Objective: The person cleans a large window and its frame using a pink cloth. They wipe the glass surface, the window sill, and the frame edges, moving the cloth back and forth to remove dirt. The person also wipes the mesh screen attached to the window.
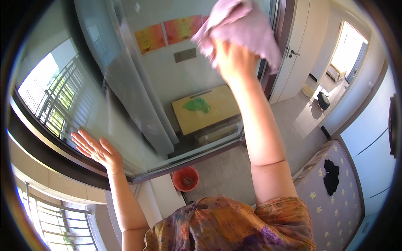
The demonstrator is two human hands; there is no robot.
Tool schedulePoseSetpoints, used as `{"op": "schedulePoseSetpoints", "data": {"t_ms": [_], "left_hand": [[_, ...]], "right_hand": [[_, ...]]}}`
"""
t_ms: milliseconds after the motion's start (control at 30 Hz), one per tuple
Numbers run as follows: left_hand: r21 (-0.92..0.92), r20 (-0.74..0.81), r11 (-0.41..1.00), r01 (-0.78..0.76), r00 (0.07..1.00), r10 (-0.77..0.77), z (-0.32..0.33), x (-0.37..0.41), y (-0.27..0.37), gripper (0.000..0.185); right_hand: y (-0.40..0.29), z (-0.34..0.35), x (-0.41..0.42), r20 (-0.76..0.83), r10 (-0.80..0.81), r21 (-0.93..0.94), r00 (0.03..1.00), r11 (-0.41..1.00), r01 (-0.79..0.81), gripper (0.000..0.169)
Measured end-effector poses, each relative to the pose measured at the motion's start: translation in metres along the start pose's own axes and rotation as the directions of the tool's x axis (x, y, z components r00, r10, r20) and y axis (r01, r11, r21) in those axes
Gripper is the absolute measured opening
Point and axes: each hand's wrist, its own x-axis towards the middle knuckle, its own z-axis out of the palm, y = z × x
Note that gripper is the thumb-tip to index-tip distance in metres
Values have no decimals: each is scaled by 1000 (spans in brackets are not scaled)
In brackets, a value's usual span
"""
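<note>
My right hand (235, 59) is raised high and grips a pink cloth (248, 34), which lies over the upper right of a framed glass window pane (157, 72). Part of the cloth hangs loose past the fingers. My left hand (98, 150) is at the lower left of the glass, palm flat and fingers extended, with nothing in it. It is by the dark window frame (132, 180); whether it touches the pane I cannot tell. Through the glass I see a grey curtain (141, 103) and a yellow-topped table (201, 119) with a green cloth-like item (198, 104) on it.
A red bucket (186, 178) stands on the tiled floor below the pane. To the right are a bed (329, 200) with a black garment (331, 177), a white door (292, 53) and a pale basin (308, 90). Metal railings (62, 229) show outside at lower left.
</note>
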Motion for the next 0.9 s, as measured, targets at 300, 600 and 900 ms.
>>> {"op": "schedulePoseSetpoints", "data": {"t_ms": [300,600,900], "left_hand": [[-17,-20,1000,7,1000,-7,1,4,7,66],[11,-68,998,-63,996,64,5,8,6,64],[43,-54,997,-71,996,74,4,-1,-11,65]], "right_hand": [[170,224,-182,-536,-352,-535,767,844,13,45],[224,179,-158,-426,-191,-384,884,923,15,49],[86,-41,45,-215,64,-424,975,893,-152,37]]}}
